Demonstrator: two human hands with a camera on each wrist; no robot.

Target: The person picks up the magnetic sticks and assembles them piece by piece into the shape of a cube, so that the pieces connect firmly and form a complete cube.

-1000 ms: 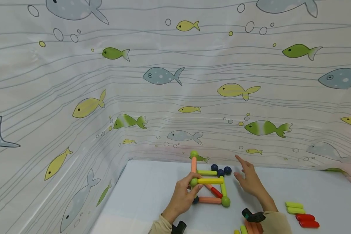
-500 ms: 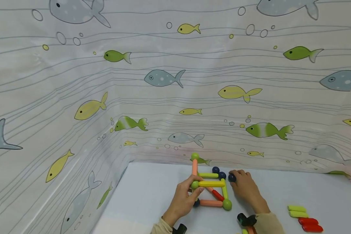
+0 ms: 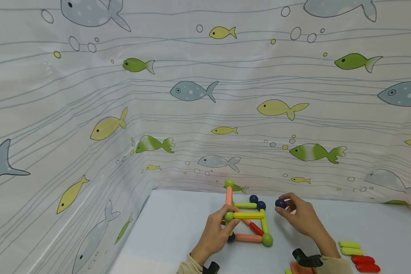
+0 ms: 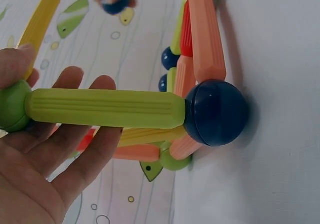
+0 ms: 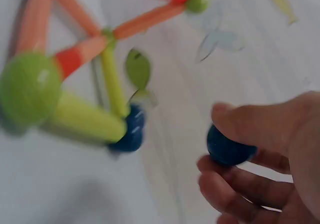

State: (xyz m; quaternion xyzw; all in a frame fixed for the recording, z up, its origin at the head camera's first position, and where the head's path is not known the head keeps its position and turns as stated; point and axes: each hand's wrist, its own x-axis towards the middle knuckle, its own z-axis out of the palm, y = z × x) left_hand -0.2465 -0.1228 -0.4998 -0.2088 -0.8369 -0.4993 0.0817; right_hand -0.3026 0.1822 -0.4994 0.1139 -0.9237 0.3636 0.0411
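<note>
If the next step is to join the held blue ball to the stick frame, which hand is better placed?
Probably the right hand: it pinches the blue ball beside the stick frame, while the left hand is occupied gripping that frame's other side.

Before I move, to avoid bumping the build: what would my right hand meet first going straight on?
Your right hand, pinched ball leading, would likely meet the nearer navy ball at the rod frame; depth is unclear.

The head view shows four dark blue balls (image 3: 280, 204) and three green balls (image 3: 267, 239); at the lower right of the frame there are two yellow-green rods (image 3: 351, 251) and two red rods (image 3: 368, 268).
</note>
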